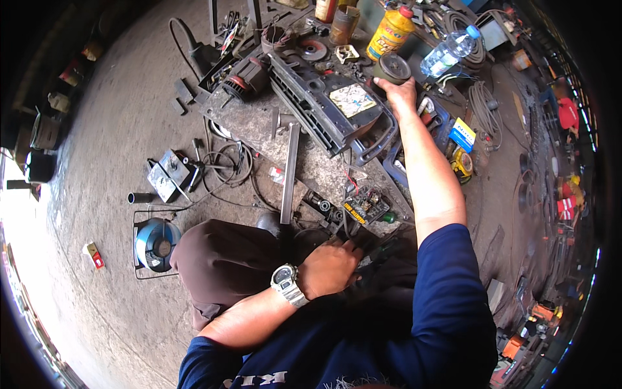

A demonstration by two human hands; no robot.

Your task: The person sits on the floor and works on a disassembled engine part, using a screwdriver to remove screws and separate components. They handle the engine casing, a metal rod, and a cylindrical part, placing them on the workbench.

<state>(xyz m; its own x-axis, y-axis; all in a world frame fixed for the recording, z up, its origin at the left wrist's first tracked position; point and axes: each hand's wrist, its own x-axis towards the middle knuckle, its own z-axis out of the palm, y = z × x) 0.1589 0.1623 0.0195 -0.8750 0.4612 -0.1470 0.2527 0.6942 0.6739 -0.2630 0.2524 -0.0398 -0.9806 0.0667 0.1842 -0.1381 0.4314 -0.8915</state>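
My right arm stretches far out, and my right hand is wrapped round the near side of a round, dark tin with a flat top. Just beyond the tin are a yellow bottle with a red cap and a clear plastic bottle with a blue cap. Close to my lap, my left hand, below a wristwatch, has its fingers curled over something dark that I cannot make out. Ahead of that hand lies an opened device with bare wiring. A long black machine housing rests across the worktop.
A flat metal bar leans near my knee. Power tool, grinding disc and blue toolbox with a yellow tape measure surround the worktop. Cables and a blue wire spool lie on the floor at left.
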